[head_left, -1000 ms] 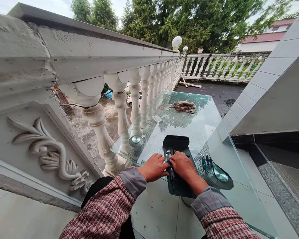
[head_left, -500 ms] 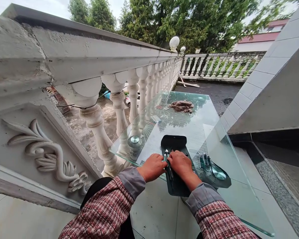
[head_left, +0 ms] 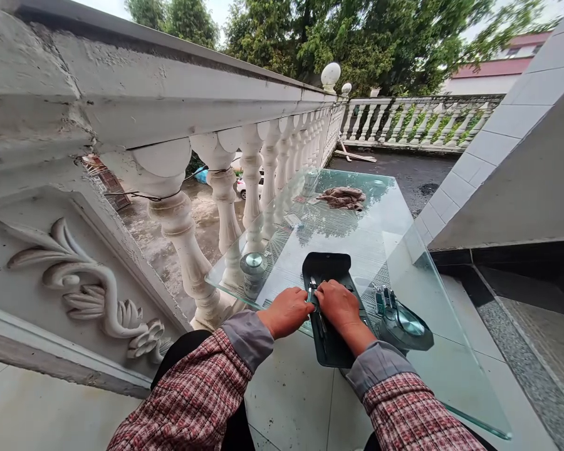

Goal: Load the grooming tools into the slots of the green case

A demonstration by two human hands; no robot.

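Observation:
A black tool case (head_left: 328, 269) lies open on the near end of a glass table (head_left: 357, 238). My left hand (head_left: 286, 311) rests at the case's left edge with its fingers curled against a thin metal tool (head_left: 311, 289). My right hand (head_left: 339, 305) lies on the case's middle, fingers bent down on the same tool. Other slim metal tools (head_left: 321, 326) stick out below my hands. What my fingertips grip is mostly hidden.
A second black case part (head_left: 404, 326) with several metal tools (head_left: 385, 299) sits to the right. A brown rag (head_left: 342, 197) lies at the table's far end. A white stone balustrade (head_left: 225, 188) runs along the left, and a tiled wall (head_left: 507, 169) stands to the right.
Both hands have stayed on the case, shifting only slightly. The view has moved a little.

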